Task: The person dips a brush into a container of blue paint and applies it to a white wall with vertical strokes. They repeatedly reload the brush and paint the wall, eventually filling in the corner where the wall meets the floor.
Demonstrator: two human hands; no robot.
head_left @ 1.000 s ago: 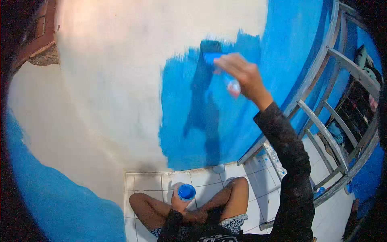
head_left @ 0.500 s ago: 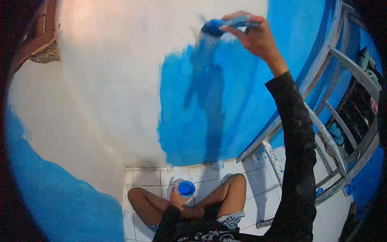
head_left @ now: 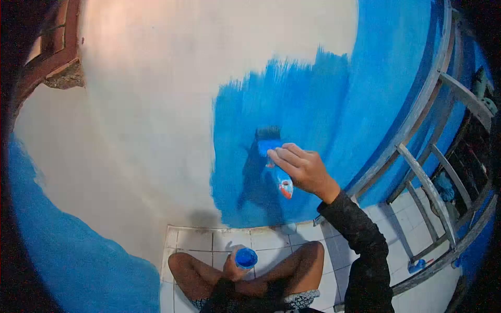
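Note:
My right hand (head_left: pixel 305 169) is closed round the handle of a flat paintbrush (head_left: pixel 270 147), whose dark bristles point up and lie over the blue part of the wall (head_left: pixel 308 104). Blue paint covers the ferrule, and the handle end is white, blue and orange. Low down, between my crossed legs, my left hand (head_left: pixel 233 268) is wrapped round a small cup of blue paint (head_left: pixel 246 258) held upright. The wall's painted patch has a ragged top edge against the bare whitish wall (head_left: pixel 151 104).
A paint-spattered wooden ladder (head_left: pixel 425 172) leans at the right. Behind its rungs are dark, cluttered items. A second brush (head_left: pixel 417 266) with blue on it lies on the white tiled floor (head_left: pixel 269 240). At upper left is a brown wooden frame (head_left: pixel 65 47).
My right hand has brought the brush down from the patch's upper edge to its middle. Blue now reaches higher toward the right. My left hand still holds the cup.

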